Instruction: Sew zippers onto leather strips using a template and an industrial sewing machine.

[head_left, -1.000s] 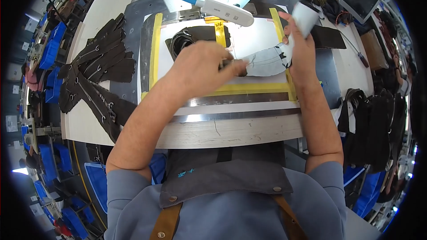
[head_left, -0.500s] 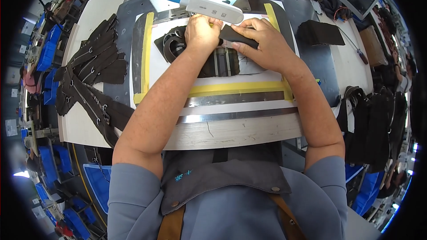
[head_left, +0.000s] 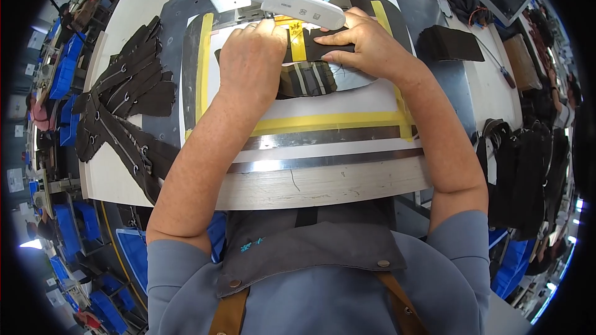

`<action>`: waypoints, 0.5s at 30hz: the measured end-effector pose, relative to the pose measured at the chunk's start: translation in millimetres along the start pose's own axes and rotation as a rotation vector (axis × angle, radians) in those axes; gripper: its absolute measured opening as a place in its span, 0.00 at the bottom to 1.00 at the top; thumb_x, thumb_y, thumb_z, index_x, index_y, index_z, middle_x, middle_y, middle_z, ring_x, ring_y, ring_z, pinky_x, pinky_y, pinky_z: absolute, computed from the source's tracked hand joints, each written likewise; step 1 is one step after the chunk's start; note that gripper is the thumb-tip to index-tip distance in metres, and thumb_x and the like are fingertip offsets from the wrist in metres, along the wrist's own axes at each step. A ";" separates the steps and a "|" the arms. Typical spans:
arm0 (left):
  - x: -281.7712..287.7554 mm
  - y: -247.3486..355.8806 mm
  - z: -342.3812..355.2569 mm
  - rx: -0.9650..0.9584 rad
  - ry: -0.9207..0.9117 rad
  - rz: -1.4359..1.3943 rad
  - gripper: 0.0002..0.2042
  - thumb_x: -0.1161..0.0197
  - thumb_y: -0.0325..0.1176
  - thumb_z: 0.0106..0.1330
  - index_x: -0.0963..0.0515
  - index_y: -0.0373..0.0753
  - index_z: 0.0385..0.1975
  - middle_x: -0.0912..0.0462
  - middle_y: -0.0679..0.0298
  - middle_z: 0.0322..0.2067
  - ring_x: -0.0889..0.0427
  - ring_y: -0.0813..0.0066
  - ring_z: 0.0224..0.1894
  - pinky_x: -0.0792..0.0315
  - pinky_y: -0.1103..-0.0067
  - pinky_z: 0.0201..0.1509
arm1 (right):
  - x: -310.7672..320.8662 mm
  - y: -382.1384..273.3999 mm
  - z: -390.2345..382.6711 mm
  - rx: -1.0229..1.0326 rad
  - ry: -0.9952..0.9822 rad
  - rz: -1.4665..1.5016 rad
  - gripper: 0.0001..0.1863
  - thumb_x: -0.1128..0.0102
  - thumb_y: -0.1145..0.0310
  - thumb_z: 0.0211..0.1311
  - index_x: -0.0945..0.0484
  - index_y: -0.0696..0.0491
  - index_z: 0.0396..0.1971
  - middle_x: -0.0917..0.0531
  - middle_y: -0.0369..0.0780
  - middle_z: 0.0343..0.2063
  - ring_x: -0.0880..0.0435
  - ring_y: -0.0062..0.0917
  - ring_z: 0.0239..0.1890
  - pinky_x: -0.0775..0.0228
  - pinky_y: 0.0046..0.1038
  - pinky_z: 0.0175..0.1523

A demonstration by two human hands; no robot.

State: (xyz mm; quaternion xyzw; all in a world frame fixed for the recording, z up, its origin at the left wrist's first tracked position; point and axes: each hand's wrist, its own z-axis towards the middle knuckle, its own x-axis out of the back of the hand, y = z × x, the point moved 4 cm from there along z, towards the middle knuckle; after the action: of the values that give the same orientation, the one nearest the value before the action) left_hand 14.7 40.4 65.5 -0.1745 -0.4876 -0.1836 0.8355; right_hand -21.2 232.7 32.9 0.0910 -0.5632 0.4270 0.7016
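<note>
A dark brown fabric piece (head_left: pixel 333 51) with a plaid lining (head_left: pixel 308 79) lies on the white work sheet, under the lamp head. A short strip of yellow tape (head_left: pixel 298 45) runs across it, between my hands. My left hand (head_left: pixel 251 59) is closed at the left part of the fabric, knuckles up; its fingertips are mostly hidden. On the right, my right hand (head_left: pixel 366 43) rests with thumb and fingers stretched out and apart on the dark fabric. The white lamp head (head_left: pixel 304 8) covers some of the far side of the fabric.
Dark fabric pieces with zippers (head_left: pixel 121 96) lie heaped at the left. A stack of dark cut fabric (head_left: pixel 448 44) and a screwdriver (head_left: pixel 506 75) are at the right. More dark pieces (head_left: pixel 521 174) hang off the right edge. Yellow tape (head_left: pixel 323 122) frames the work sheet.
My left hand has moved left and nearer to me. My right hand has let go of the folded fabric, which now lies flatter, and its fingers have spread on it. The yellow strip now shows.
</note>
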 end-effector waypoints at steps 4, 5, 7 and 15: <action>-10.8 7.7 0.9 -0.006 -0.129 -0.552 0.18 0.44 0.22 0.63 0.22 0.28 0.53 0.18 0.47 0.52 0.19 0.52 0.55 0.27 0.65 0.62 | 1.9 -0.8 8.1 0.039 -0.041 0.059 0.17 0.26 0.60 0.55 0.12 0.48 0.45 0.18 0.36 0.50 0.26 0.31 0.58 0.30 0.32 0.62; -18.2 5.6 -3.5 -0.002 -0.126 -0.551 0.18 0.44 0.22 0.63 0.22 0.28 0.53 0.18 0.47 0.52 0.19 0.52 0.55 0.27 0.65 0.62 | 1.5 -0.7 10.2 0.035 -0.056 0.065 0.18 0.26 0.59 0.55 0.12 0.48 0.45 0.18 0.36 0.50 0.26 0.30 0.58 0.30 0.32 0.63; -34.1 3.1 -12.2 0.006 -0.177 -0.400 0.19 0.46 0.22 0.66 0.26 0.26 0.57 0.20 0.46 0.55 0.21 0.52 0.57 0.27 0.66 0.65 | 1.0 0.0 12.6 0.027 -0.073 0.071 0.18 0.26 0.59 0.55 0.12 0.48 0.45 0.18 0.36 0.50 0.26 0.30 0.58 0.30 0.33 0.63; -36.5 0.8 -8.7 0.001 -0.285 -0.320 0.19 0.47 0.21 0.66 0.27 0.27 0.58 0.20 0.45 0.55 0.19 0.52 0.56 0.24 0.65 0.62 | -2.2 9.4 18.8 -0.060 -0.161 0.055 0.19 0.28 0.56 0.57 0.12 0.47 0.46 0.17 0.32 0.50 0.25 0.27 0.58 0.31 0.32 0.63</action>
State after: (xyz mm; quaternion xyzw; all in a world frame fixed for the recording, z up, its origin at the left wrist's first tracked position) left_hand 4.9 41.9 29.3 -0.1187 -0.6225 -0.2873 0.7182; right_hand -41.2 226.0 34.2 0.0886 -0.6325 0.4203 0.6446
